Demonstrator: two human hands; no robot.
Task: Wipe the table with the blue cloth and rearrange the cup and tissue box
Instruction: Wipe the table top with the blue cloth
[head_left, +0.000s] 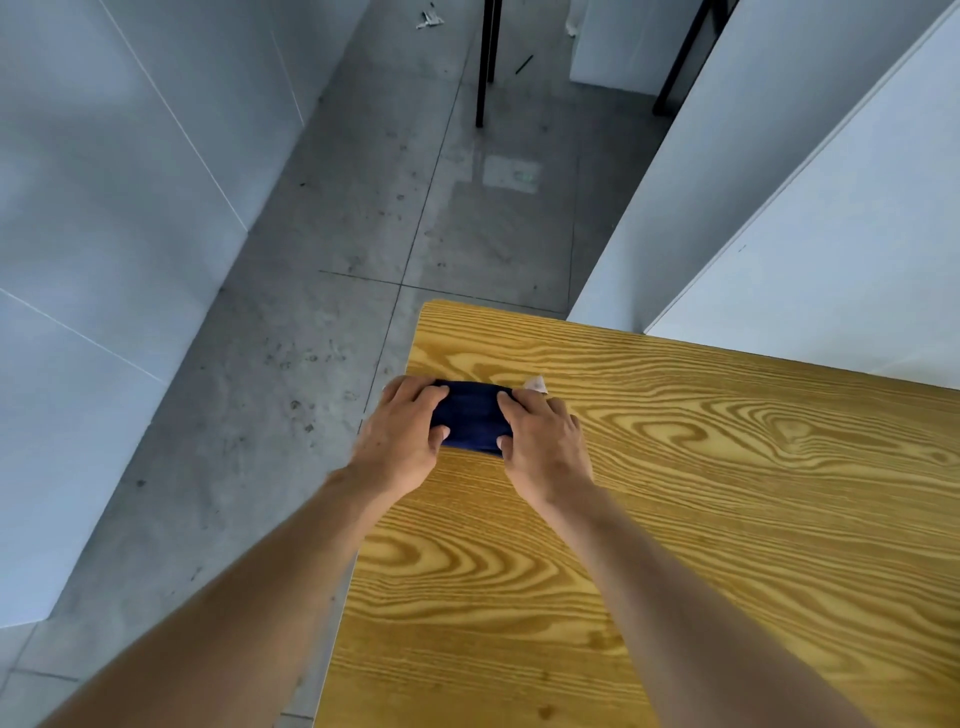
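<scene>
Both hands (470, 436) on blue cloth (470, 418) near table (675, 519) left edge

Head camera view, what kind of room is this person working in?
Probably a bare indoor workroom or unfurnished office, though that is a guess. A wood-grain table stands on a stained grey tiled floor between plain white panels. Black metal legs of other furniture stand further back.
</scene>
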